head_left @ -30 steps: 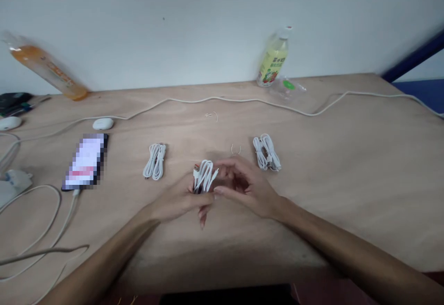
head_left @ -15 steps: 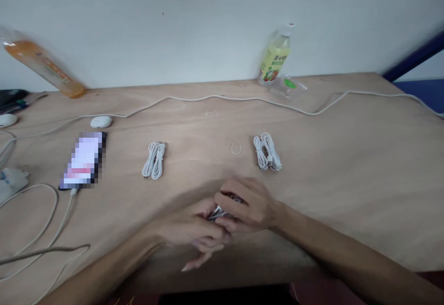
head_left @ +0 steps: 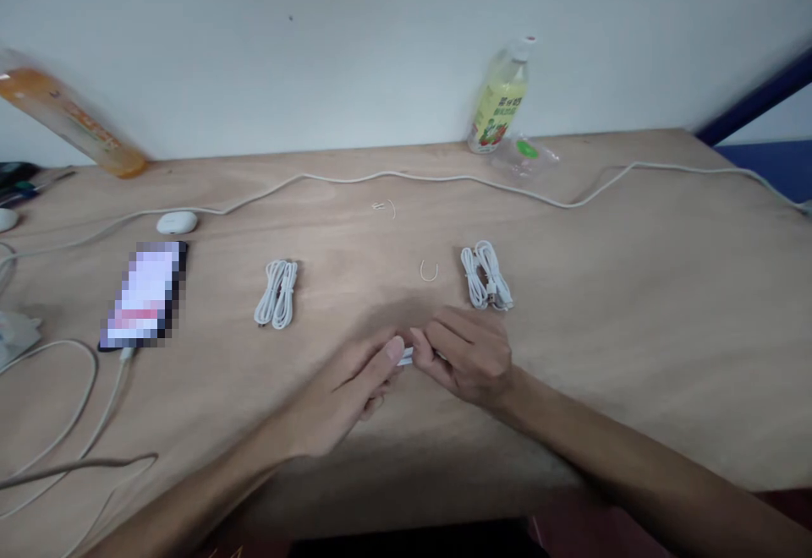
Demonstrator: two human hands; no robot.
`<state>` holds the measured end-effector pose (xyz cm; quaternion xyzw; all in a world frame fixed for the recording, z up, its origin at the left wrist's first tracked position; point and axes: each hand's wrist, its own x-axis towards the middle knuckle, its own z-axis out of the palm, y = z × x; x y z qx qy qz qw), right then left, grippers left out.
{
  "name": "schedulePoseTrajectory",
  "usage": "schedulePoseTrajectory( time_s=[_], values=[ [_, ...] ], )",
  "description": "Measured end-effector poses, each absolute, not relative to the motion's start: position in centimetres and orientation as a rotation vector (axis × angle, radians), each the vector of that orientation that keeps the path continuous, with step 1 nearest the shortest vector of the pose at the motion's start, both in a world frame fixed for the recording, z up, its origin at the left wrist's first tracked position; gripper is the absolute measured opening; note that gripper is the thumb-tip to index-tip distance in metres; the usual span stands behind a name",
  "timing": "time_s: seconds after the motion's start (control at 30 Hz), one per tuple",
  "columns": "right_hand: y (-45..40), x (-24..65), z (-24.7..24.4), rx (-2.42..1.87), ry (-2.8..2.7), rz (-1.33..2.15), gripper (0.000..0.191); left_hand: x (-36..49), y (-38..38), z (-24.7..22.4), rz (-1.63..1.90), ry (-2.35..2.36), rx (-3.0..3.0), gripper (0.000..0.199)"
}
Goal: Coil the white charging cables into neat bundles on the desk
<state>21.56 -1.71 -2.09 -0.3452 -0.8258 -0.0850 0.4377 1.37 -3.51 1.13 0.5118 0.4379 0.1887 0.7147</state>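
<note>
Near the front middle of the table, my left hand point(head_left: 355, 380) and my right hand point(head_left: 468, 353) grip a white cable point(head_left: 407, 357) between them. Only a short piece of it shows; the fingers hide the rest. Beyond my left hand lies a coiled white cable bundle point(head_left: 277, 293). Another white bundle point(head_left: 485, 276), with a plug showing, rests just beyond my right hand. A thin curved white tie point(head_left: 430, 271) is between the two bundles, and a smaller tie point(head_left: 383, 206) lies farther back.
A phone point(head_left: 145, 296) with a cable plugged in and a white case point(head_left: 177, 222) are at the left. A long white cable point(head_left: 444, 178) crosses the table point(head_left: 634, 304). An orange bottle point(head_left: 76, 125), a yellow-green bottle point(head_left: 500, 106) and clear plastic wrap point(head_left: 525, 159) stand or lie by the wall.
Both hands have turned and drawn slightly apart, fingertips now facing each other. My left hand's spread fingers have curled in, and less of the held cable shows. The view has shifted slightly.
</note>
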Motion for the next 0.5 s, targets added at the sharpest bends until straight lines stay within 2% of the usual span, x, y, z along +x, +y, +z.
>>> schedulePoseTrajectory(
  time_s=[0.17,0.37,0.5],
  values=[
    [-2.0,21.5,-2.4,-0.852,-2.081,-0.196,0.044,2.2,-4.3,0.2,0.483,1.061,1.411,0.051],
    [-1.3,22.5,-2.1,-0.713,-2.167,-0.223,0.027,2.2,-3.8,0.3,0.299,0.947,0.949,0.054],
    [-0.6,23.1,-1.7,-0.583,-2.18,-0.3,0.037,2.2,-3.0,1.0,0.219,0.837,0.807,0.051]
  ],
)
